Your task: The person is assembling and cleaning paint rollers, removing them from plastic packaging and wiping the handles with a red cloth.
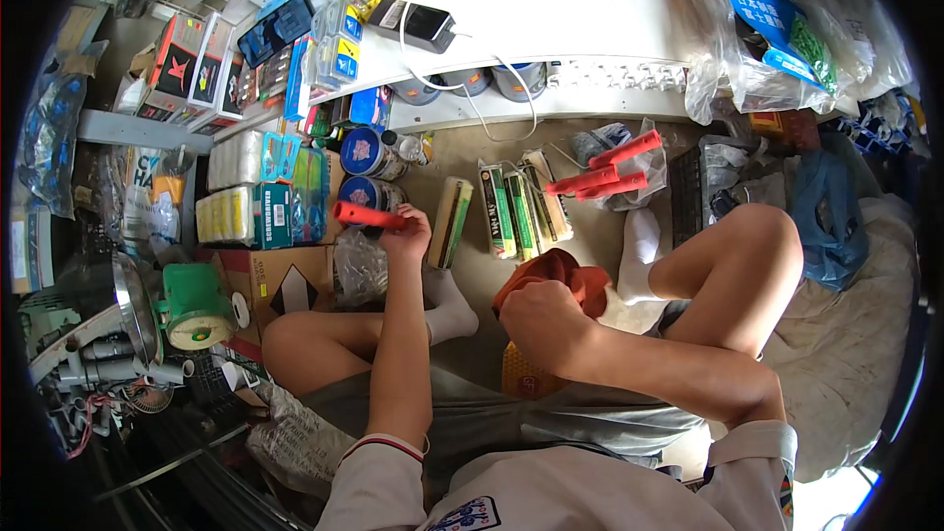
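Observation:
My left hand [411,233] is closed round one end of a red plastic handle [366,215], held out level to the left above a crumpled clear bag. Close to my lap, my right hand [551,324] is closed on a bunched orange-red cloth [572,270], whose folds stick out past the knuckles. Under that hand shows a yellow-orange patterned piece [529,374], partly hidden by the wrist. Several similar red handles [612,177] lie together on clear plastic at the far right. Between my feet and the shelf stand narrow green-and-black packages [497,211] with pale contents, plus a separate one [450,221].
Ahead is a white shelf [580,0] bearing a black device [413,26] with a white cable. Blue-lidded tubs [369,154] and boxed goods stand at the left, near a green scale [197,305]. A dark crate [696,187] and blue bag [828,206] are at the right.

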### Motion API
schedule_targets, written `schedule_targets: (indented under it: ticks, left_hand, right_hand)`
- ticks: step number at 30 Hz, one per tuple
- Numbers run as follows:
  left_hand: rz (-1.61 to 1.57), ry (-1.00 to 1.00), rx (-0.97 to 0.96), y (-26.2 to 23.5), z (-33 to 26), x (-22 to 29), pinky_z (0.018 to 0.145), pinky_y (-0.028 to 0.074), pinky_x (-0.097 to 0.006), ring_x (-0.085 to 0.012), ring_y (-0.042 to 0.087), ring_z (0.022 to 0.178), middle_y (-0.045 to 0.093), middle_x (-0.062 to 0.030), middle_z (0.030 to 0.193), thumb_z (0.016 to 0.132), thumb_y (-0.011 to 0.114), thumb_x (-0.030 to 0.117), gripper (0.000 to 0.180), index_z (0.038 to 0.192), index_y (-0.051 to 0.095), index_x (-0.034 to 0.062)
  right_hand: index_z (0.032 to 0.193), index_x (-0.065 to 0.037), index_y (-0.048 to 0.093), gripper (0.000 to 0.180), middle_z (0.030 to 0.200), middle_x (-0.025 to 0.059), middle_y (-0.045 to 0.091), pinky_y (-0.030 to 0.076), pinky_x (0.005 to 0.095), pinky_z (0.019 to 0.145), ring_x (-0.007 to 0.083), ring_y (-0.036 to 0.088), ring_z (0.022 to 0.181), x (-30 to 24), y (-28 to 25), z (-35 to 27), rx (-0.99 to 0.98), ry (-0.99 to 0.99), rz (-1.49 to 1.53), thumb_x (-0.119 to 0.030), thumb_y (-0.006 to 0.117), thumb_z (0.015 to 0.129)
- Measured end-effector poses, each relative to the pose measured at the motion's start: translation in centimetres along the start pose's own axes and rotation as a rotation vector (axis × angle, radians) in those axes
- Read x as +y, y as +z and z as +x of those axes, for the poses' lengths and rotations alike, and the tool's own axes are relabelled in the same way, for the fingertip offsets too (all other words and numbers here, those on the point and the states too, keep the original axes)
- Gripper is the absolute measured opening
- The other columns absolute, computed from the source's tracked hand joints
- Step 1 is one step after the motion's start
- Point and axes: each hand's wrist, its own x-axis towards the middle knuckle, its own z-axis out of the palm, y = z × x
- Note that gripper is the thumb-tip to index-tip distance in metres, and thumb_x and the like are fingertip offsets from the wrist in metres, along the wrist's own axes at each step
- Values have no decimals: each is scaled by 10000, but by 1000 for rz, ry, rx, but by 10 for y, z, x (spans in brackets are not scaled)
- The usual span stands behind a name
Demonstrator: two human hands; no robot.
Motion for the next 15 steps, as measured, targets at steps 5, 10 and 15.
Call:
schedule_targets:
  ticks: [5, 10, 15]
  left_hand:
    - [71, 249, 89, -9, 9, 10, 586, 521, -318, -171, 601, 637, 590, -22, 735, 935, 463, 414, 372, 896, 561, 57]
    - [271, 199, 285, -11, -7, 65, 568, 513, -299, -160, 597, 626, 574, -16, 704, 962, 472, 391, 361, 915, 603, 58]
    - [657, 415, 451, -47, -17, 48, 536, 499, -267, -144, 580, 602, 588, -8, 688, 952, 511, 302, 249, 880, 619, 89]
  right_hand:
    - [767, -78, 753, 67, 775, 74, 723, 547, 331, 575, 206, 721, 745, 1, 20, 3, 67, 25, -2, -117, 701, 751]
    - [764, -81, 752, 76, 762, 55, 718, 536, 324, 562, 190, 713, 722, -13, 24, 2, 77, 5, -3, -140, 708, 745]
    - [741, -109, 747, 84, 698, 34, 695, 472, 319, 524, 170, 703, 693, -19, 21, -6, 64, -29, -16, -187, 733, 715]
